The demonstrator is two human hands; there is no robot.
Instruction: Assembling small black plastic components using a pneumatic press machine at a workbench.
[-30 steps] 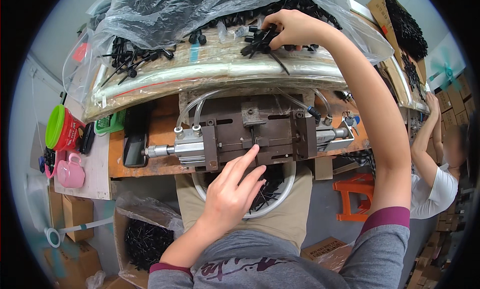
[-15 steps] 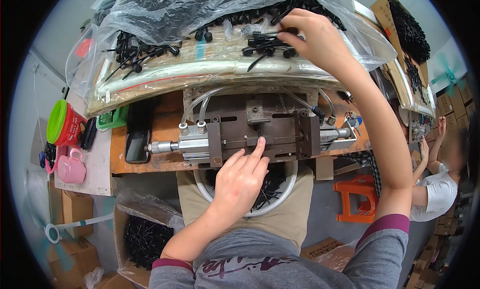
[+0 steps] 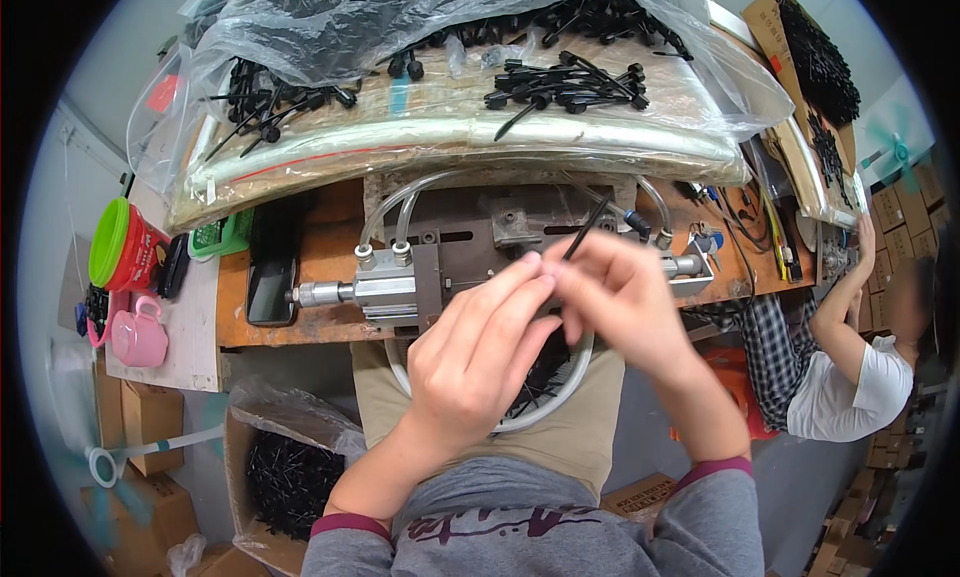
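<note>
Head view: our left hand and right hand pinch one black stick over a white bowl holding more; cardboard box is full of them too.

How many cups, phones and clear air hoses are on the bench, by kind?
Pink cup: 1
Red cup with green lid: 1
Black phone: 1
Clear hoses into the metal cylinder: 2
Total: 5

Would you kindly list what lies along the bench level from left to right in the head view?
Pink plastic mug → black phone → silver pneumatic cylinder → left hand → thin black plastic piece → right hand → seated person in white shirt.
</note>
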